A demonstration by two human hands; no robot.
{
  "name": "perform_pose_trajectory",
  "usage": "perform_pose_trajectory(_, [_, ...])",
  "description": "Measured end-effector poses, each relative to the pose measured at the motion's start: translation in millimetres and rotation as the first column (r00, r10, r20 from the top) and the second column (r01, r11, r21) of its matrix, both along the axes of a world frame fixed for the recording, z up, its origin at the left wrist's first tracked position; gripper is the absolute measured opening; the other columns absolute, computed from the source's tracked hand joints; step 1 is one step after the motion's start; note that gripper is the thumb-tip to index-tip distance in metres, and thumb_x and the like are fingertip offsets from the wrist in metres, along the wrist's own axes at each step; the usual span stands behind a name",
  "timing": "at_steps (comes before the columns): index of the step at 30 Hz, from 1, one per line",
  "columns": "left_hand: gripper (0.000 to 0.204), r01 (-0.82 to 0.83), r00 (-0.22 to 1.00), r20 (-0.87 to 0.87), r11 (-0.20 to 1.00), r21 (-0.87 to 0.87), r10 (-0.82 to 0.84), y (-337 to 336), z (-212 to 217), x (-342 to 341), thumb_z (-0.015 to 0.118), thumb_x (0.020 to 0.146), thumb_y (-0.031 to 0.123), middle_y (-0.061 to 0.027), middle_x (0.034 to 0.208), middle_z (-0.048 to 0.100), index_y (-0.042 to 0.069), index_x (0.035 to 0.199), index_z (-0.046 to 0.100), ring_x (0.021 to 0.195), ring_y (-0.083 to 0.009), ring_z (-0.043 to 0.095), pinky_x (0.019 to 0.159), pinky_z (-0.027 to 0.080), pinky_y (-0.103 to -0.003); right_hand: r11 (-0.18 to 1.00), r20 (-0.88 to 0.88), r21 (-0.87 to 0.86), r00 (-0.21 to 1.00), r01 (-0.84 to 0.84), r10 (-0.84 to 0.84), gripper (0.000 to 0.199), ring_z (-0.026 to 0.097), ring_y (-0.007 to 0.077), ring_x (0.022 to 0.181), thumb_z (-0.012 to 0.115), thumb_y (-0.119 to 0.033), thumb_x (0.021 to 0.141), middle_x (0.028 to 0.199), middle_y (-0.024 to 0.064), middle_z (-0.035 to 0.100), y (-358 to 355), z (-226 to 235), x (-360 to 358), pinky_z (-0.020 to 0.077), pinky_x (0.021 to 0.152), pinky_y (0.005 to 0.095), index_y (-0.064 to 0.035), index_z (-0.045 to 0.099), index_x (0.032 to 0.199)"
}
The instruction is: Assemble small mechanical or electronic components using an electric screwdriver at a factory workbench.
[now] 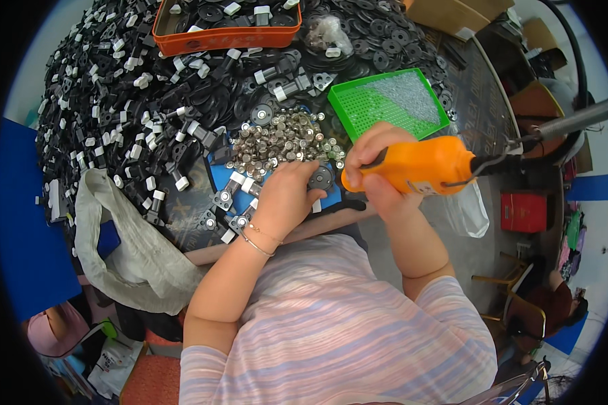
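Wrapped in my right hand (384, 169) is an orange electric screwdriver (436, 165), lying nearly level. A dark cable leaves its back end on the right, and its front end points left toward my other hand. My left hand (287, 196), with thin bracelets on the wrist, grips a round black disc part (322, 178) at the table's near edge. The fingertips' hold on it is partly hidden. Just beyond lies a heap of small shiny metal pieces (280, 142). Several black-and-white caster-like assemblies (230, 192) rest beside my left hand on a blue surface (219, 177).
A green perforated tray (355, 121) of small silvery screws stands behind the screwdriver. Black parts with white ends (128, 108) pile up at the left, near an orange-red bin (226, 42). A pale cloth bag (125, 253) hangs at the near left edge. Other people sit at both sides.
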State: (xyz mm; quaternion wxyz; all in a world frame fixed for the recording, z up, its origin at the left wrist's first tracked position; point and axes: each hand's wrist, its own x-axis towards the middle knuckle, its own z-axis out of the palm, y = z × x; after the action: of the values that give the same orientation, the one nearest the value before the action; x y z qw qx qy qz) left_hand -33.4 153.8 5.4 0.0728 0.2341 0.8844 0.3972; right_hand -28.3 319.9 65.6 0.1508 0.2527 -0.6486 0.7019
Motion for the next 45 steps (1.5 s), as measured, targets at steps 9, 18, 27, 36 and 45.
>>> perform_pose_trajectory(9, [0.045, 0.01, 1.0, -0.003, 0.998, -0.054, -0.01, 0, 0, 0, 0.076, 0.065, 0.014, -0.014, 0.092, 0.063, 0.001, 0.105, 0.061, 0.089, -0.0329, 0.057, 0.079, 0.047, -0.039, 0.997, 0.111, -0.05, 0.992, -0.059, 0.064, 0.02, 0.054, 0.0164, 0.069, 0.068, -0.007, 0.074, 0.083, 0.0076, 0.053, -8, -2, -1, 0.0441, 0.059, 0.0267, -0.0031, 0.054, 0.088])
perform_pose_trajectory(18, [0.043, 0.022, 0.999, -0.024, 1.0, -0.004, -0.022, -1, -2, -2, 0.076, 0.066, 0.012, -0.0146, 0.092, 0.062, 0.0, 0.104, 0.061, 0.09, -0.0335, 0.057, 0.079, 0.047, -0.039, 0.94, -0.003, -0.136, 0.949, -0.311, 0.314, 0.032, 0.055, 0.0159, 0.063, 0.073, -0.022, 0.074, 0.087, 0.0117, 0.053, 10, 6, -19, 0.0467, 0.054, 0.0248, -0.0017, 0.057, 0.091])
perform_pose_trajectory(27, [0.043, -0.052, 0.981, -0.189, 0.999, -0.012, 0.049, 5, 11, -10, 0.077, 0.068, 0.02, -0.0129, 0.09, 0.059, 0.001, 0.103, 0.063, 0.09, -0.0337, 0.054, 0.08, 0.045, -0.04, 0.941, -0.046, -0.333, 0.996, 0.058, -0.078, 0.032, 0.049, 0.0167, 0.071, 0.06, -0.027, 0.083, 0.089, 0.0087, 0.046, 87, 22, -9, 0.0414, 0.065, 0.0307, -0.0027, 0.049, 0.101])
perform_pose_trajectory(36, [0.023, -0.163, 0.893, -0.45, 0.949, -0.27, 0.025, 71, -14, -81, 0.071, 0.065, 0.025, -0.0073, 0.088, 0.057, 0.006, 0.078, 0.068, 0.091, -0.0253, 0.053, 0.081, 0.035, -0.04, 0.915, -0.062, -0.368, 0.978, 0.164, -0.2, 0.029, 0.049, 0.0166, 0.07, 0.062, -0.024, 0.082, 0.091, 0.0087, 0.048, 98, 19, 6, 0.0406, 0.064, 0.0293, -0.0037, 0.051, 0.1])
perform_pose_trajectory(45, [0.013, -0.277, 0.889, -0.435, 0.925, -0.261, 0.144, 82, -28, -91, 0.067, 0.066, 0.017, -0.0071, 0.089, 0.058, 0.008, 0.075, 0.066, 0.092, -0.0254, 0.053, 0.081, 0.032, -0.042, 0.881, -0.046, -0.43, 0.969, 0.199, -0.241, 0.027, 0.053, 0.0196, 0.067, 0.063, -0.014, 0.08, 0.09, 0.0125, 0.05, 101, 13, 10, 0.0458, 0.062, 0.031, 0.0004, 0.05, 0.098])
